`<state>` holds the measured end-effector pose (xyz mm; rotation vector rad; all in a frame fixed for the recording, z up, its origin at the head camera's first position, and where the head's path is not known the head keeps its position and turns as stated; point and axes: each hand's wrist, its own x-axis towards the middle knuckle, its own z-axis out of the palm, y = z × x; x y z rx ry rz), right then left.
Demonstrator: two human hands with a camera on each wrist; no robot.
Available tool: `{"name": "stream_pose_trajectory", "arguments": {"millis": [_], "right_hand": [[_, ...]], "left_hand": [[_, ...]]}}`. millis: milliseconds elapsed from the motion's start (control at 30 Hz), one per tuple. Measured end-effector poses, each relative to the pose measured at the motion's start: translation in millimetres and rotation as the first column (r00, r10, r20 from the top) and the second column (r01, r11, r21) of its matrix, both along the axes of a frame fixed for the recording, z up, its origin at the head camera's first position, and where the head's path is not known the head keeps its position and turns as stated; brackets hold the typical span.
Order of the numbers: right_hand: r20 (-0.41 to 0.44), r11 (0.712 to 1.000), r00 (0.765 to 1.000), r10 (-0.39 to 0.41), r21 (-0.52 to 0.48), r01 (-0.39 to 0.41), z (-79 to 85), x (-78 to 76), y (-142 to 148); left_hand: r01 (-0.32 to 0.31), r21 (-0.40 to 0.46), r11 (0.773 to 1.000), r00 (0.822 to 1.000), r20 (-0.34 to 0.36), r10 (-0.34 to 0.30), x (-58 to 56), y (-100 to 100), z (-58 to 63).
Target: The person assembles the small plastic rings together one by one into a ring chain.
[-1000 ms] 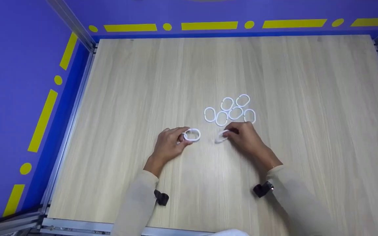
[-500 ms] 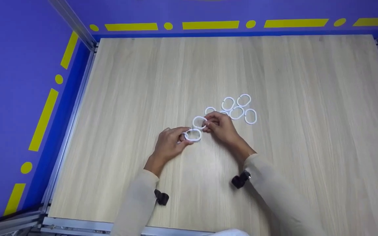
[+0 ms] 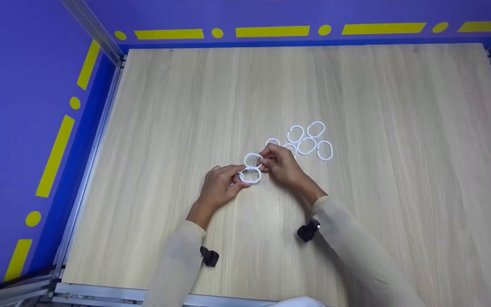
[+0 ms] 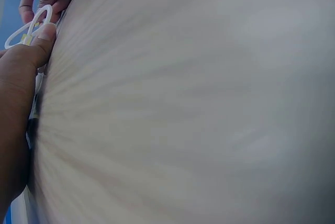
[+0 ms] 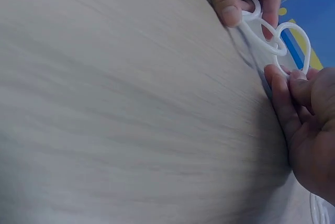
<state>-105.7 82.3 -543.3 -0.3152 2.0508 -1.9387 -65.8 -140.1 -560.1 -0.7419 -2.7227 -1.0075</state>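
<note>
My left hand [image 3: 220, 185] pinches a white oval shower curtain ring [image 3: 250, 183] between thumb and fingers. A second ring [image 5: 257, 1], mostly hidden by that hand in the head view, loops through the first. Just beyond, my right hand [image 3: 286, 167] pinches another white curtain ring [image 3: 252, 154] by its right side. In the right wrist view this ring [image 5: 308, 46] crosses the end of the left hand's ring [image 5: 261, 46]; whether the two are hooked together I cannot tell. Both hands are low over the wooden table.
Several more loose white curtain rings [image 3: 307, 146] lie flat on the wooden table [image 3: 177, 111] behind the right hand, which covers parts of two of them. Blue panels [image 3: 271, 13] with yellow marks stand at the back and left, along metal rails [image 3: 96, 140].
My right hand has lifted its ring off the table and carried it left until it overlaps the left hand's ring. The left hand has stayed in place.
</note>
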Motion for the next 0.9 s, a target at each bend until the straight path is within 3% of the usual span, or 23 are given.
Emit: {"name": "stream_pose_trajectory", "arguments": {"millis": [267, 500, 733, 900], "right_hand": [[-0.007, 1.000, 1.000, 0.009, -0.003, -0.009, -2.3, -2.0, 0], [-0.082, 0.986, 0.993, 0.083, 0.149, -0.070, 0.0, 1.9, -1], [0.018, 0.988, 0.994, 0.107, 0.110, -0.108, 1.5, 9.8, 18], [0.078, 0.988, 0.991, 0.113, 0.099, -0.121, 0.5, 10.6, 29]], "left_hand": [[0.012, -0.019, 1.000, 1.000, 0.002, -0.012, -0.8, -1, -1.2], [-0.002, -0.016, 1.000, 1.000, 0.002, 0.002, -0.3, 0, -3.1], [-0.046, -0.092, 0.995, 0.999, -0.002, 0.046, 0.8, -4, -0.6], [-0.098, -0.197, 0.975, 0.995, -0.026, 0.095, 0.6, -6, 3.7]]}}
